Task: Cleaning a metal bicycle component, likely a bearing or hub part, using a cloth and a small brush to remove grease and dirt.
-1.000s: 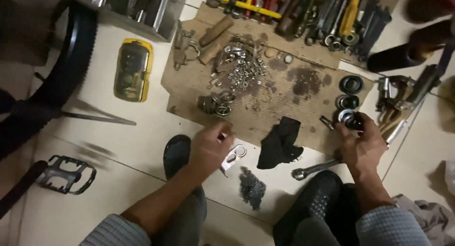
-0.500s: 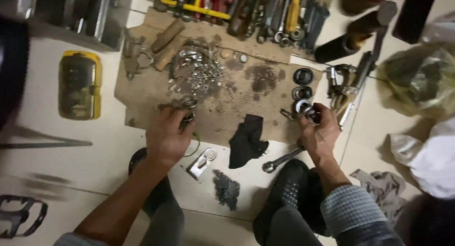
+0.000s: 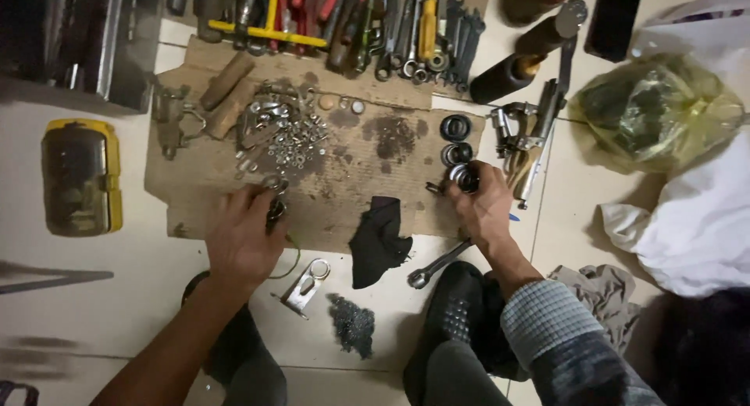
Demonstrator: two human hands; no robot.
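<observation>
1. On the floor, a stained sheet of cardboard (image 3: 344, 179) lies before the seated person; a row of hand tools (image 3: 351, 23) runs along its far edge.
2. Left hand (image 3: 242, 238): fingers curled shut around a small dark metal part (image 3: 275, 209) at the near left of the cardboard, just below a heap of nuts and washers (image 3: 289, 140).
3. Right hand (image 3: 480, 207): closed on a round black-and-silver bearing (image 3: 466, 177) at the cardboard's right edge; two black rings (image 3: 456, 139) lie just beyond it.
4. Packages: yellow rectangular case (image 3: 82, 175), well left of the cardboard; crumpled yellow-green plastic bag (image 3: 656, 109), far right, above a white bag (image 3: 695, 226).
5. Between the hands: black rag (image 3: 379, 242) overhanging the near cardboard edge; wrench (image 3: 437, 265) just beside the right wrist.
6. Open room: bare floor (image 3: 101, 296) at near left.
</observation>
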